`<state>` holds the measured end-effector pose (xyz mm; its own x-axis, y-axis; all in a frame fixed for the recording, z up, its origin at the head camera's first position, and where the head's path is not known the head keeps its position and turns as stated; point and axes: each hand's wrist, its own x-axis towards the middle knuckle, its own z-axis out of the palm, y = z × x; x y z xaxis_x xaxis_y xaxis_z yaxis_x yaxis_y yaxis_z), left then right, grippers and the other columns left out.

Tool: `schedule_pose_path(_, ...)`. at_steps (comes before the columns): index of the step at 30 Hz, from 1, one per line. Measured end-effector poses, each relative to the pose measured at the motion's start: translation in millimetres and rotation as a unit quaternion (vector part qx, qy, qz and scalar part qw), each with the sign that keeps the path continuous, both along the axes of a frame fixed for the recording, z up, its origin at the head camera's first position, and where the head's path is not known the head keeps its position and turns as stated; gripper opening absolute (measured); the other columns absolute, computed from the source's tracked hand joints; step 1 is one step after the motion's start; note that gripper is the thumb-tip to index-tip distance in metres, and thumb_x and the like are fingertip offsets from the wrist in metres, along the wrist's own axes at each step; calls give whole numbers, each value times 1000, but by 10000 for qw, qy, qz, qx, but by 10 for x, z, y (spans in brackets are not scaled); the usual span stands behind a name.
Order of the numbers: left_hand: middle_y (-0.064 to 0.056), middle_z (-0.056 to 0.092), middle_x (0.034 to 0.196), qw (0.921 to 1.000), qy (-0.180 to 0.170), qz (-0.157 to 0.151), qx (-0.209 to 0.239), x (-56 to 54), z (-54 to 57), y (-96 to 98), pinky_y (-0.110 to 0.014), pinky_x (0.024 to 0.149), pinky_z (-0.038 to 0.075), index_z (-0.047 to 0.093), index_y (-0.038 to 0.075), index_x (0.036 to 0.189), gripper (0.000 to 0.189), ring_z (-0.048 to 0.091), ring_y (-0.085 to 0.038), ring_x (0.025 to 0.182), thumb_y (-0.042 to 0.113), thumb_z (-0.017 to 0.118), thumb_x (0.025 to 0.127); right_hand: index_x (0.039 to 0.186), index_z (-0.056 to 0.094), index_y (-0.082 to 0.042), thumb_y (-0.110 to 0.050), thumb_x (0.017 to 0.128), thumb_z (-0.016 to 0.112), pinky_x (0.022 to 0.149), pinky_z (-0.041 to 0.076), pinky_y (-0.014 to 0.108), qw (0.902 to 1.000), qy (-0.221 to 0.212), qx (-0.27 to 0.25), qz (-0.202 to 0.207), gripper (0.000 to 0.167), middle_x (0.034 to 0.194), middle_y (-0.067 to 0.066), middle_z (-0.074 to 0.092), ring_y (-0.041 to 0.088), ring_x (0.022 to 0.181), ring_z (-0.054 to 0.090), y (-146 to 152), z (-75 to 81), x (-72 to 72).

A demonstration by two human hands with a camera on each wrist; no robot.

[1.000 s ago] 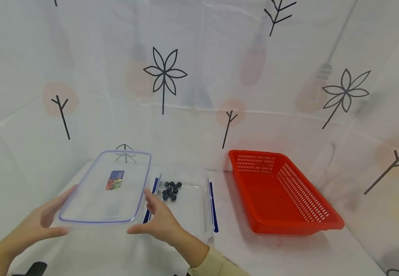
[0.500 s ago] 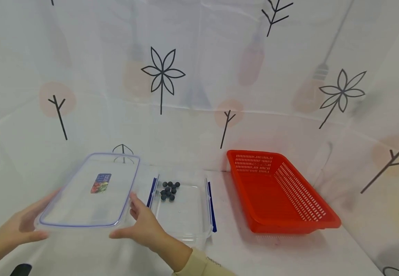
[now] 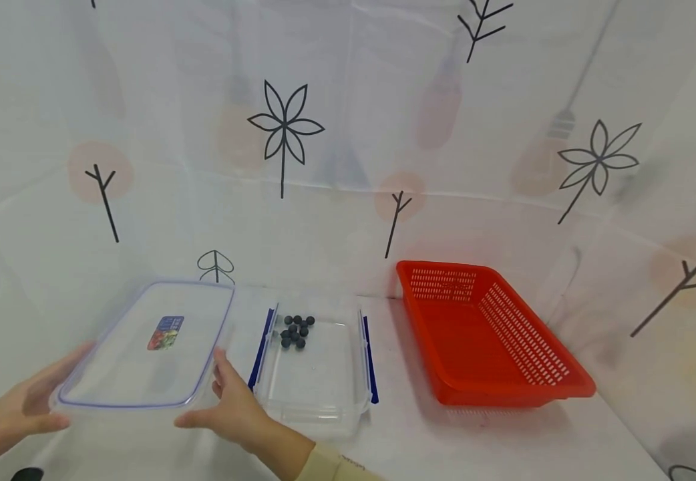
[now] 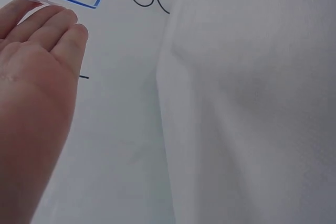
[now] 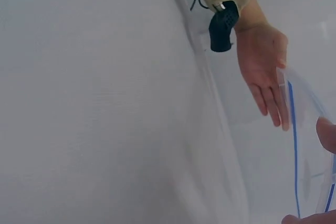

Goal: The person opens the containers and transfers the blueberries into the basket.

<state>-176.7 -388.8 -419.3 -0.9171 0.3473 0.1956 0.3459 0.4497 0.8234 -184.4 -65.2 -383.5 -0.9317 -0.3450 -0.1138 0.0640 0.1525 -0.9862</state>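
Note:
In the head view a clear plastic lid point(image 3: 143, 361) with a blue seal and a coloured label is tilted at the left. My left hand point(image 3: 26, 404) holds its left side, the thumb near its front corner. My right hand point(image 3: 230, 404) grips the lid's right side, its thumb by the near right corner. Both wrist views catch only parts of the lid. Right of it, a clear plastic container point(image 3: 314, 394) with blue side clips stands uncovered. Several small dark round berries point(image 3: 295, 333), which look like blueberries, lie at its back left.
A red plastic basket point(image 3: 492, 334) with slotted sides stands on the white table point(image 3: 408, 441) at the right. Behind the table hangs a white cloth point(image 3: 336, 153) printed with plants. A black object point(image 3: 27, 474) peeks in at the bottom left.
Both hands have carried the lid left and lower, away from the container. The lid looks flatter now. Container, berries and basket have stayed in place.

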Motion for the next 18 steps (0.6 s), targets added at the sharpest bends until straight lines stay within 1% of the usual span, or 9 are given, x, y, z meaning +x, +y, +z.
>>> schedule_pose_path(1,24,7,146,9999,-15,-79,82,-4,-20,-12,-10,78,39,2,17,151,85,19,22,116,-7,53,88,145,32,-18,-4,64,83,98,40,29,10000,-29,51,-22,97,144,3,38,22,124,45,-14,-24,-2)
schedule_pose_path(3,27,8,144,9995,-33,-241,187,-22,-59,-37,-8,79,38,1,14,150,85,18,23,116,-10,53,87,145,33,-19,-5,64,83,98,40,30,9998,-107,149,-64,96,143,3,39,23,123,46,-36,-72,-9)
schedule_pose_path(5,30,10,141,9987,-96,-389,313,-41,-98,-53,-8,79,37,0,13,150,85,20,23,115,-11,52,87,144,34,-18,-4,64,83,98,41,30,9997,-129,197,-89,95,143,4,40,24,123,46,-46,-120,-22)
schedule_pose_path(8,33,14,139,9965,-236,-550,589,-55,-156,-54,-8,81,38,1,12,150,86,22,21,117,-13,52,86,144,35,-16,-2,64,83,98,41,32,9998,-89,174,-103,94,142,7,41,26,123,46,-58,-187,-37)
schedule_pose_path(10,35,16,137,9965,-245,-528,598,-58,-192,-51,-6,83,37,2,12,150,86,22,21,117,-13,53,85,143,36,-14,-1,63,83,98,40,31,9997,-45,173,-135,94,142,8,41,26,123,46,-73,-230,-43)
schedule_pose_path(12,39,16,135,9976,-280,-408,485,-60,-223,-46,-5,83,36,2,16,150,87,21,23,116,-11,54,85,142,37,-13,0,62,84,98,40,30,9997,-32,174,-195,94,141,8,42,26,123,46,-95,-272,-46)
schedule_pose_path(15,44,17,130,9988,-344,-254,257,-71,-263,-50,-2,83,31,3,15,150,87,18,28,112,-7,57,86,141,39,-11,1,61,84,98,40,30,9994,-42,203,-285,93,140,8,43,25,122,47,-126,-337,-57)
schedule_pose_path(17,45,18,128,9983,-472,-231,241,-83,-285,-56,-1,84,29,1,10,150,86,17,28,111,-5,57,86,140,40,-9,3,60,84,98,41,31,9993,-52,155,-334,92,139,10,44,27,122,47,-141,-376,-67)
schedule_pose_path(18,45,18,127,9979,-531,-242,272,-89,-296,-60,-1,84,29,0,4,149,85,17,28,112,-5,57,86,139,40,-9,4,59,84,98,41,31,9992,-80,123,-361,92,138,11,45,27,122,47,-149,-390,-71)
